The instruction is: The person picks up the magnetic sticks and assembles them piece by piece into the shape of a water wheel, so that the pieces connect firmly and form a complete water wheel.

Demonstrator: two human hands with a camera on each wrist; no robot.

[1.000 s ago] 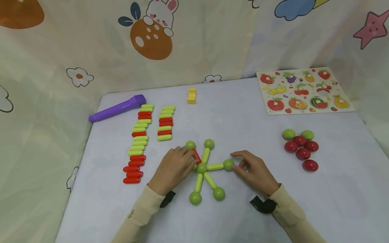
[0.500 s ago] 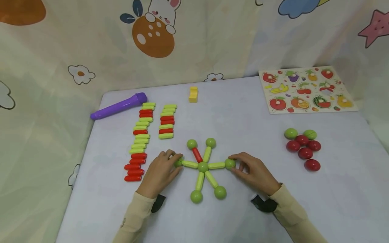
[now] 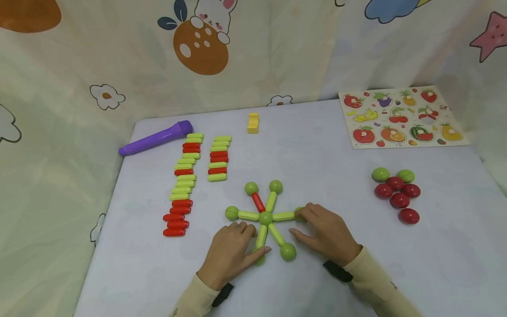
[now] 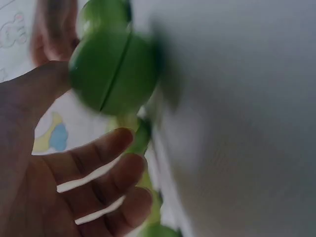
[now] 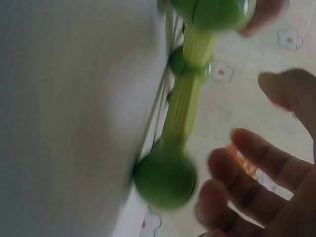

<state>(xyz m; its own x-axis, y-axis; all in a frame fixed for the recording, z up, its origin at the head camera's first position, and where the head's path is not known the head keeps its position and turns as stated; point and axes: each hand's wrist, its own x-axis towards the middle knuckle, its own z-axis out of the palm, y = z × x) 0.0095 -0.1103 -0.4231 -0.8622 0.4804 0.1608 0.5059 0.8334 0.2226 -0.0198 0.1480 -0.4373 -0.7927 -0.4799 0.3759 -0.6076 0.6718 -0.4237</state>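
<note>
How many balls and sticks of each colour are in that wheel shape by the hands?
Green balls: 7
Yellow-green sticks: 5
Red stick: 1
Total: 13

The ball-and-rod star (image 3: 266, 218) is lying on the table (image 3: 301, 158), the left hand (image 3: 230, 251) at its front, the right hand (image 3: 329, 231) at its right. Loose rods (image 3: 184, 172) are lining its left, a toy microphone (image 3: 158, 139) behind. A block (image 3: 252, 123) is sitting farther back; over right, loose balls (image 3: 399, 200) are lying before a puzzle board (image 3: 405, 124).
</note>
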